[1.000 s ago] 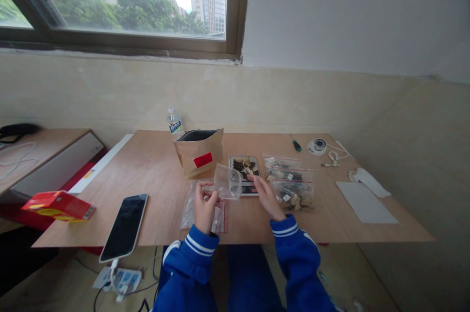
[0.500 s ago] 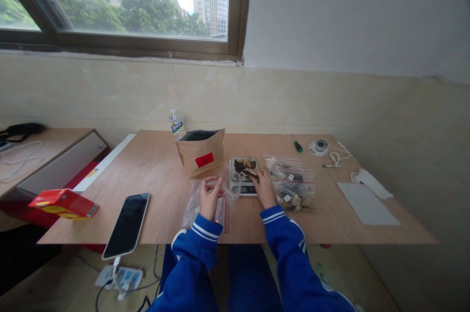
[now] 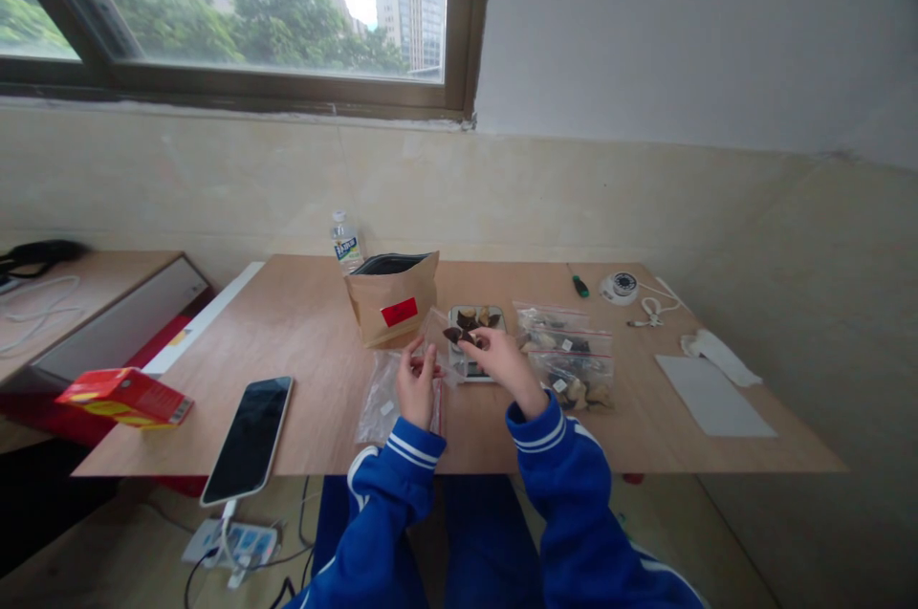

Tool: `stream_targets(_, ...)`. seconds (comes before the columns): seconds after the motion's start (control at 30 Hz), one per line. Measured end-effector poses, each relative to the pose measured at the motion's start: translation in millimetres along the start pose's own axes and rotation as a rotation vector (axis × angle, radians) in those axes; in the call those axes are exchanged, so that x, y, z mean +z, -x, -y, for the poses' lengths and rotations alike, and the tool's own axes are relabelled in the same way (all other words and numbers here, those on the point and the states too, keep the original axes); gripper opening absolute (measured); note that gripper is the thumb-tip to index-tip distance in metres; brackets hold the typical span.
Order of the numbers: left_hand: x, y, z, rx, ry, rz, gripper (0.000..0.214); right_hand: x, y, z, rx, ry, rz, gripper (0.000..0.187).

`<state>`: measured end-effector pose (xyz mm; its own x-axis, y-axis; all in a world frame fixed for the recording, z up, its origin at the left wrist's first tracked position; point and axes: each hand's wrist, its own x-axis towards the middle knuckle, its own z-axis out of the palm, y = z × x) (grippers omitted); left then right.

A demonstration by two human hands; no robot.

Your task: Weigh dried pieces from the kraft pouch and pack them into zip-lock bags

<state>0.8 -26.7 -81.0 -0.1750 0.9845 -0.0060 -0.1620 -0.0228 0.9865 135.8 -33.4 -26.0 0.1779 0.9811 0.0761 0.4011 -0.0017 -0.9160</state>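
My left hand [image 3: 417, 384] is closed on a clear plastic zip bag [image 3: 436, 330], held up at the near left of a small kitchen scale [image 3: 496, 378]. My right hand [image 3: 498, 362] pinches a dark brown dried piece [image 3: 453, 335], which looks like dried mushroom, beside the bag's mouth. More dark and tan dried pieces [image 3: 491, 315] lie on the scale's tray, partly behind my right hand. The scale's display is mostly hidden. Under my left wrist, further clear bags [image 3: 380, 399] lie flat on the table.
Filled zip bags [image 3: 574, 368] lie right of the scale. A brown paper pouch [image 3: 394, 308] stands open at the left, a water bottle [image 3: 345, 241] behind it. A phone [image 3: 249, 437], a red box [image 3: 125, 397], a screwdriver [image 3: 580, 286], a camera [image 3: 621, 287] and paper [image 3: 710, 397] lie around.
My right hand has lifted the dark dried piece off the scale and moved it left to the bag. My left hand has shifted slightly right with the bag.
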Motion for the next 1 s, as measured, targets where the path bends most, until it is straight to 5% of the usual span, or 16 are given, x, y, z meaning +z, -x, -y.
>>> stream_targets(0.1,-2.1,0.4,2.0,0.009,0.008,0.008,0.055,8.7,-2.0,2.2,-0.109,0.082,-0.065,0.017)
stream_targets(0.27,-8.8,-1.7,2.0,-0.013,0.048,-0.028,0.058,15.9,-13.7,-7.8,-0.222,0.022,0.026,0.037)
stream_targets(0.4,-15.3,-3.9,0.9,-0.027,0.048,-0.051,0.057,9.6,-36.0,-43.8,-0.367,0.224,-0.001,0.049)
stream_targets(0.6,-18.8,-5.2,0.2,-0.066,0.067,-0.037,0.057,16.4,-67.5,-97.6,-0.336,0.598,0.140,0.071)
stream_targets(0.87,-18.1,-6.5,1.2,-0.080,0.092,-0.025,0.055,23.5,-74.7,-94.3,-0.548,0.833,0.094,0.036)
stream_targets(1.0,-16.9,-7.5,3.1,-0.072,0.078,-0.019,0.056,26.7,-75.5,-91.1,-0.506,0.689,0.049,0.013)
